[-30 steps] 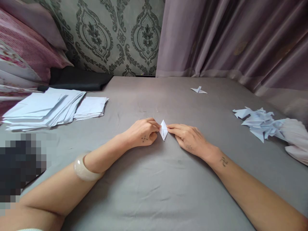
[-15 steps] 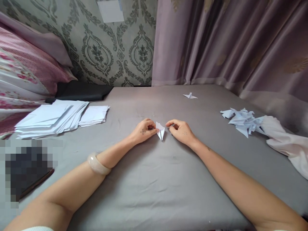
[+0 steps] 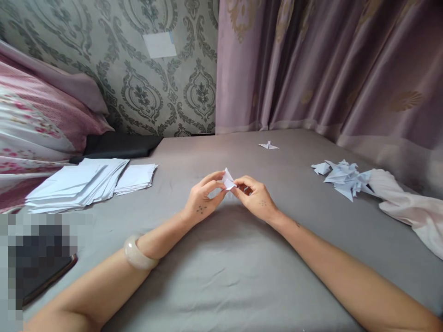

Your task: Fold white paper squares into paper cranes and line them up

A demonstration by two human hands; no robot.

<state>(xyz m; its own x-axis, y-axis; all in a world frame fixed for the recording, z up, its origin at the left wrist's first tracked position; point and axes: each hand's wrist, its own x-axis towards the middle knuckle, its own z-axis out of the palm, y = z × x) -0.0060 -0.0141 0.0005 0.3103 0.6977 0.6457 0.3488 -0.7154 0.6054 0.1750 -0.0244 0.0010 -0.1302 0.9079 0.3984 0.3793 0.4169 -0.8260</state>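
A small folded piece of white paper (image 3: 228, 180) is held between my two hands over the middle of the grey cloth surface (image 3: 221, 276). My left hand (image 3: 205, 196) pinches its left side between thumb and fingers. At its lower right corner, the thumb and forefinger of my right hand (image 3: 254, 197) close on the paper. The fingertips hide part of its folds. Farther back lies a single folded paper bird (image 3: 269, 145) with its wings spread.
To the left are a stack of large white sheets (image 3: 76, 184) and a smaller stack of paper (image 3: 135, 179). A black folded item (image 3: 121, 145) lies behind them. Several folded paper birds (image 3: 346, 177) are heaped at right, beside a pale cloth (image 3: 404, 198). A blurred dark object (image 3: 44, 263) sits at left.
My right hand has moved in and now grips the paper, which was in my left hand alone. The paper has been turned, its point now upward. The camera view has tilted up slightly.
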